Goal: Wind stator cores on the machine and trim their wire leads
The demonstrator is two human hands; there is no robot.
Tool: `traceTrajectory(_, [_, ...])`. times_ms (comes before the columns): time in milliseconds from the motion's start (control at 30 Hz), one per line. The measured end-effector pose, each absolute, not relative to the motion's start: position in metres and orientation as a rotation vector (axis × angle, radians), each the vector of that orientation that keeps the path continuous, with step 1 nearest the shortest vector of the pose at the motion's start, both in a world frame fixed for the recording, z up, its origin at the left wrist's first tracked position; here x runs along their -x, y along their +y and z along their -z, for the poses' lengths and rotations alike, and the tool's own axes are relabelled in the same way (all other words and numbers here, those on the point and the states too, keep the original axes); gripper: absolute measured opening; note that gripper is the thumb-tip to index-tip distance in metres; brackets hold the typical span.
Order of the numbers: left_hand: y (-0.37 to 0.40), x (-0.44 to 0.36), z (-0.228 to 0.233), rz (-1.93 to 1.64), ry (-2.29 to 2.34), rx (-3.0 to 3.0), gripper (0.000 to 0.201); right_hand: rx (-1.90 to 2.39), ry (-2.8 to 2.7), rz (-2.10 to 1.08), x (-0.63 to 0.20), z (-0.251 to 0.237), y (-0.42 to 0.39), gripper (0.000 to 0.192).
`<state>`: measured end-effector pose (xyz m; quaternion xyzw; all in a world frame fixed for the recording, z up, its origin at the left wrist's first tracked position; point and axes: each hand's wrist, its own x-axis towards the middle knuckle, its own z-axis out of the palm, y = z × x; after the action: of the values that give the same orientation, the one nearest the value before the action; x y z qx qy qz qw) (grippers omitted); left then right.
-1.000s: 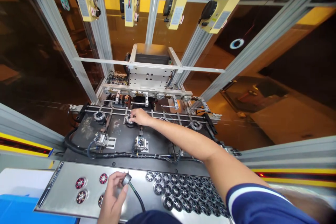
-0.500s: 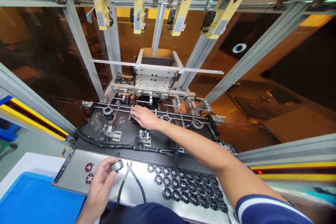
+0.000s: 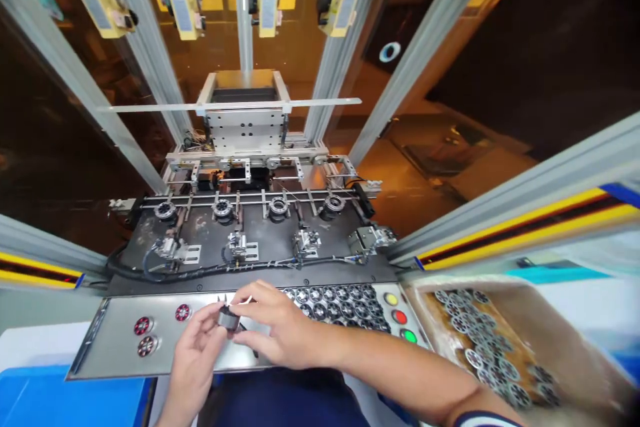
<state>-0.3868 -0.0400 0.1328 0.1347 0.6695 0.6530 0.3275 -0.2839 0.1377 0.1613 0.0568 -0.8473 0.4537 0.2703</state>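
A small round metal motor part (image 3: 229, 318) sits between my two hands above the steel tray (image 3: 115, 353). My left hand (image 3: 197, 347) pinches it from the left and below. My right hand (image 3: 273, 327) touches it from the right with its fingertips. The tips of a pair of pliers (image 3: 222, 299) show just behind the part, the handles hidden under my hands. On the black machine bed, several ring-shaped parts (image 3: 278, 207) sit in fixtures along a rail.
Rows of dark round parts (image 3: 335, 300) lie on the tray's right half, red-centred ones (image 3: 183, 312) on its left. Yellow, red and green buttons (image 3: 399, 317) stand at its right end. A cardboard box (image 3: 565, 340) of parts is at right, a blue bin (image 3: 60, 403) at lower left.
My right hand has pulled back from the machine's fixtures to the part held in my left hand. The view has swung right, showing the buttons and the cardboard box.
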Motion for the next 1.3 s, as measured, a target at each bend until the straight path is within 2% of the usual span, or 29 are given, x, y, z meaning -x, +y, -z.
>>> traceTrajectory(133, [-0.036,0.383,-0.134,-1.537,1.826,-0.494,0.043,-0.169,-2.302,-1.828,0.269,-0.168,0.17,0.016])
traceTrajectory(233, [-0.031,0.378,-0.137,-1.432,1.832,-0.617,0.041,-0.241,-2.277,-2.126,0.263,-0.168,0.187,0.021])
traceTrajectory(400, [-0.022,0.37,-0.138,-1.389,1.753,-0.677,0.037,-0.381,-2.297,-2.283,0.256,-0.165,0.193,0.033])
traceTrajectory(500, [-0.016,0.369,-0.127,-1.447,1.73,-0.691,0.043,-0.468,-2.294,-2.301,0.255,-0.169,0.203,0.036])
traceTrajectory(600, [-0.012,0.364,-0.103,-1.392,1.936,-0.853,0.034,-0.487,-2.384,-2.126,0.263,-0.181,0.236,0.03])
traceTrajectory(700, [-0.011,0.35,-0.07,-1.077,2.111,-1.337,0.022,-0.26,-2.676,-1.6,0.288,-0.19,0.292,0.023])
traceTrajectory(800, [-0.009,0.333,-0.04,-0.875,2.028,-1.679,0.031,0.04,-2.942,-1.154,0.326,-0.182,0.348,0.023])
traceTrajectory(900, [-0.005,0.322,-0.022,-0.693,2.031,-1.807,0.046,0.134,-3.054,-1.01,0.36,-0.161,0.383,0.019])
traceTrajectory(967, [-0.004,0.319,-0.016,-0.558,2.077,-1.876,0.051,0.155,-3.111,-0.931,0.375,-0.144,0.395,0.014])
traceTrajectory(1000, [-0.004,0.319,-0.014,-0.517,2.104,-1.902,0.051,0.155,-3.133,-0.895,0.379,-0.137,0.398,0.018])
traceTrajectory(1100, [-0.007,0.318,-0.011,-0.523,2.195,-1.932,0.038,0.121,-3.184,-0.81,0.386,-0.122,0.404,0.031])
traceTrajectory(1200, [-0.008,0.318,-0.009,-0.555,2.243,-1.932,0.015,0.068,-3.224,-0.743,0.388,-0.118,0.408,0.032])
traceTrajectory(1300, [-0.007,0.32,-0.009,-0.572,2.242,-1.947,0.005,0.004,-3.261,-0.684,0.391,-0.119,0.412,0.031])
